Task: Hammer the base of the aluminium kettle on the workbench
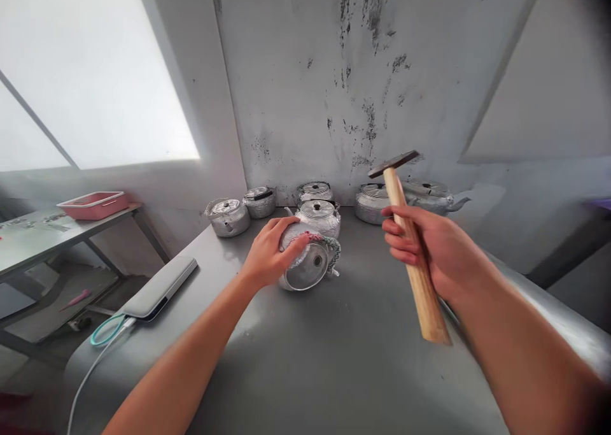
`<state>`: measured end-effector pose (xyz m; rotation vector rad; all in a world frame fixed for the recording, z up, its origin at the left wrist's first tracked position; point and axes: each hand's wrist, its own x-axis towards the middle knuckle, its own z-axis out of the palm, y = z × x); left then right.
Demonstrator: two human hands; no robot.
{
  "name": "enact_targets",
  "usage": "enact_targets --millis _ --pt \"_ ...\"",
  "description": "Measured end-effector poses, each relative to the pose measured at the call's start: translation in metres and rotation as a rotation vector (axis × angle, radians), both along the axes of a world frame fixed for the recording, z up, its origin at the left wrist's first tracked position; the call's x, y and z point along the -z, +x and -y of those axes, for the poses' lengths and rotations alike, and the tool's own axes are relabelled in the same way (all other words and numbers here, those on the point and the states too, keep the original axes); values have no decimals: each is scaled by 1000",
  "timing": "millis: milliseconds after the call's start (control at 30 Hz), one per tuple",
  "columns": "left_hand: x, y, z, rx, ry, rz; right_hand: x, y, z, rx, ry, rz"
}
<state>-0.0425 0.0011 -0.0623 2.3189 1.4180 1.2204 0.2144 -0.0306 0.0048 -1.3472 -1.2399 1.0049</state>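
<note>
My left hand (272, 249) is closed on a small silver metal kettle (305, 270), fingers over its upper side and thumb near its rim. The kettle lies tipped on the table, with a round end showing a small dark ring turned toward me. Its handle (335, 247), wrapped in red and green cord, is at the right. In my right hand (432, 241) is a hammer (427, 304), gripped around its wooden handle. The hammer's dark metal head (394, 164) is raised above the table, apart from the kettle. Just behind the tipped kettle stands another lidded kettle (319, 212).
More silver kettles stand along the wall, one at the left (228, 218) and one at the right (372, 204). A grey power bank (160, 288) with cables lies near the table's (305, 371) left edge. A pink basket (95, 207) rests on a side table.
</note>
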Motion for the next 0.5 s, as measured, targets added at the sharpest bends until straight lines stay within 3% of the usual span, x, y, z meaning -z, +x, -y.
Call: enact_targets --millis 100,167,333,367,500 --pt "2 -4 -6 -10 -18 52 -20 -5 24 -80 44 -165" --pt "2 -7 -9 -17 -32 83 -22 -8 33 -149 31 -265" --pt "4 -7 -11 -42 -46 124 3 -7 40 -195 257 127" --pt "4 -7 -11 -51 -41 130 9 -5 41 -256 290 185" --pt "6 -5 -11 -69 -21 164 29 3 39 -474 62 377"
